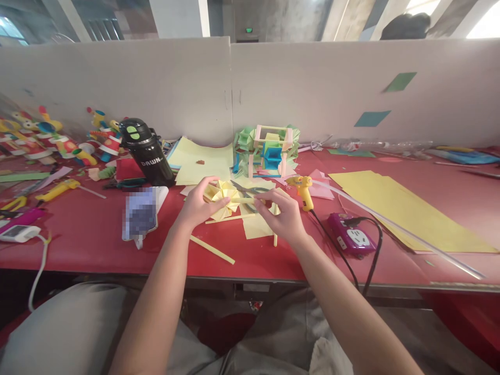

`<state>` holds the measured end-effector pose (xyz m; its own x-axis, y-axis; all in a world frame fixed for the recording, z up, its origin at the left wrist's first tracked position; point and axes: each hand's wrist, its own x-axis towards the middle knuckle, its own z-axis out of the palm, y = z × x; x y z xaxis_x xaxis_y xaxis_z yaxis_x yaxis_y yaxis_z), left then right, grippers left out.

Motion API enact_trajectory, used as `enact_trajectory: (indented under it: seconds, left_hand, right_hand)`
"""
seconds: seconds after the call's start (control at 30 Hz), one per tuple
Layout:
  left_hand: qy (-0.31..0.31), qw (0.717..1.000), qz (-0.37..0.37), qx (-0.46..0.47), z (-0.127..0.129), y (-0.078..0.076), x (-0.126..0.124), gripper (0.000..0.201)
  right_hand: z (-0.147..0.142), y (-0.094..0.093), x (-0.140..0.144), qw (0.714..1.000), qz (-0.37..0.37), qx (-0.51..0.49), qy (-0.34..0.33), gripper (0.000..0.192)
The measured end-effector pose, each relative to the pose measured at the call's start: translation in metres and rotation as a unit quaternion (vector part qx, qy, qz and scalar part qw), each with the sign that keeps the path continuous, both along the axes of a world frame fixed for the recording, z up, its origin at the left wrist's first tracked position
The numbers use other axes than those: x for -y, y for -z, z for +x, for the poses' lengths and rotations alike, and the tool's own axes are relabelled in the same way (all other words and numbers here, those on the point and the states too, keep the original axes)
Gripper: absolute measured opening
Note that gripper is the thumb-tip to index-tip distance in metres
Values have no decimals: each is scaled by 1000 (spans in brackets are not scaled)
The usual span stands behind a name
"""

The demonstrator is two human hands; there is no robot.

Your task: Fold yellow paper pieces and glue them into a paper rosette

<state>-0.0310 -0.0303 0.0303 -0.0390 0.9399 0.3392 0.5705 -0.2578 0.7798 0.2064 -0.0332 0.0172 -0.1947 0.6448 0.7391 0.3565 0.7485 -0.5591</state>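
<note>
Pleated yellow rosette point(219, 205), one: pinched in left hand point(198, 207), back from the front edge of the counter point(97, 250). Paper strip point(245, 200), one: end pinched in right hand point(284, 212), reaching the rosette. Loose strip point(213, 249), one: near that edge, narrow red margin between. Glue gun point(305, 194), one: beside right hand, cord point(331, 237) crossing the edge.

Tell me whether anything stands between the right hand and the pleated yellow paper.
Nothing visible blocks it: only the pale yellow strip that the right hand pinches spans the gap to the pleated yellow paper in the left hand.
</note>
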Motion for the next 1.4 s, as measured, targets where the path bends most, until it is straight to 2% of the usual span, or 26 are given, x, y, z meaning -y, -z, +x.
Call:
enact_trajectory:
  seconds: [0.23,0.5,0.63,0.97,1.1,1.27,1.4]
  left_hand:
    - [-26,999,9,37,0,1,-2,46]
    - [-7,999,-12,50,6,2,-2,49]
    - [1,998,-23,58,11,0,-1,46]
    - [-6,997,-36,66,13,5,-3,45]
    - [-11,996,-40,84,15,6,-5,43]
    - [15,985,-64,163,14,7,-7,44]
    - [26,974,-77,213,12,6,-7,44]
  right_hand:
    - [5,-1,-2,992,-105,-41,-59,23]
    - [-7,3,-7,966,-181,-148,-111,32]
    - [-15,5,-4,960,-197,-132,-151,33]
    - [-17,15,-3,985,-143,-62,-76,28]
    - [-18,18,-5,982,-161,-80,-66,28]
    - [-17,16,-5,966,-193,-147,-89,30]
    - [-15,14,-5,967,-193,-144,-86,30]
